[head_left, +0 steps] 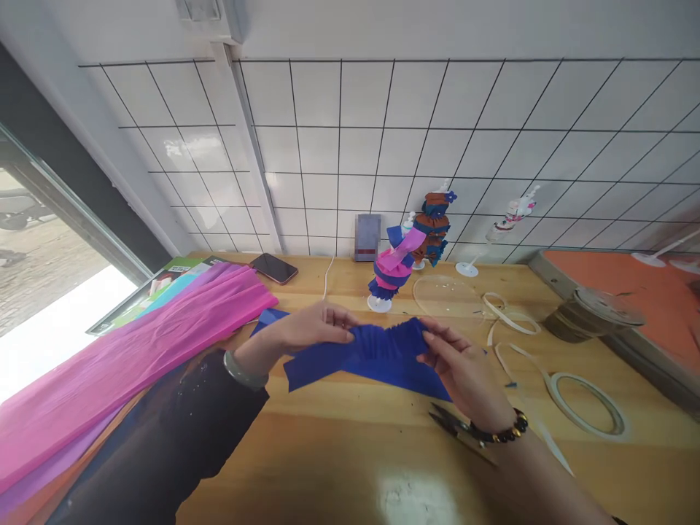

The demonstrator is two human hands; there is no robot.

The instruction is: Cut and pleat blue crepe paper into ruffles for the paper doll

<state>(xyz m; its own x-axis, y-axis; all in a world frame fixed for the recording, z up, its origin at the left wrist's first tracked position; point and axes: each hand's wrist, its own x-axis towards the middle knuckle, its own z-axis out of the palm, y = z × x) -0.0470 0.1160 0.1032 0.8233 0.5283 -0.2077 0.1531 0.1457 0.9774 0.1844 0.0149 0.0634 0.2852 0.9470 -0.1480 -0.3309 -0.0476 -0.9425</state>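
Observation:
A strip of blue crepe paper (377,343), gathered into small folds along its top edge, stretches between my two hands. My left hand (322,324) pinches its left end between thumb and fingers. At the other end, my right hand (451,357) grips the strip the same way. Flat blue paper pieces (317,368) lie on the table beneath. Dark scissors (453,423) rest beside my right wrist, partly hidden by it. Beyond my hands stands a small doll form (391,270) dressed in pink, purple and blue paper.
Pink crepe paper (164,343) and other coloured sheets lie along the left. A phone (274,268) sits behind them. To the right are a roll of white tape (588,405), loose strips and a lidded cup (593,317). More figures on stands (467,270) line the tiled wall.

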